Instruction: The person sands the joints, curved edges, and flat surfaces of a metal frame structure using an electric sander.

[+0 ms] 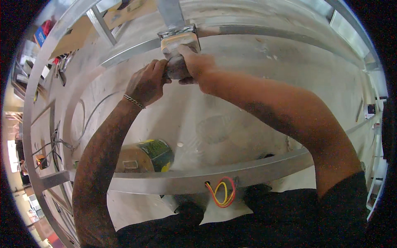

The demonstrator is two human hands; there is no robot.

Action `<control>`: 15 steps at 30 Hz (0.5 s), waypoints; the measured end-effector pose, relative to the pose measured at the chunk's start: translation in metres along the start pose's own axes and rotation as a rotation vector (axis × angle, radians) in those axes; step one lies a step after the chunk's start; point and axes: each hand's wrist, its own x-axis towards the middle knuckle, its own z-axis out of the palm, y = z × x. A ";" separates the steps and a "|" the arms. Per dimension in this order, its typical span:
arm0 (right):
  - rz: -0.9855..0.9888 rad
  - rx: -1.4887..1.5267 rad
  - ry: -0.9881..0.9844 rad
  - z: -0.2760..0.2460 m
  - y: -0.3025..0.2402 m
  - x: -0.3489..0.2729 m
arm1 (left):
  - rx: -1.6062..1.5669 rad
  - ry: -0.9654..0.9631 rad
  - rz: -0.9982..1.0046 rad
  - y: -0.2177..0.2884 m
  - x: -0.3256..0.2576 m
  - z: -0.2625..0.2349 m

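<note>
A power tool (178,49) with a pale, dusty body is gripped by both hands at about twelve o'clock in the view, its head pressed against a metal bar (264,34) where an upright bar meets it. The right hand (197,65) is clenched over the top of the tool's dark rear part. The left hand (145,84), a chain bracelet (134,101) worn at its wrist, is closed around the same part from the nine o'clock side. Another metal bar (186,180) is seen at six o'clock, with loops of red and yellow wire (223,192) hanging at it. A yellow and green can (144,156) lies on the floor at seven o'clock.
</note>
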 end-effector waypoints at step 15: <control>0.143 0.037 -0.041 -0.013 -0.015 -0.007 | 0.007 -0.038 -0.028 0.009 0.005 -0.002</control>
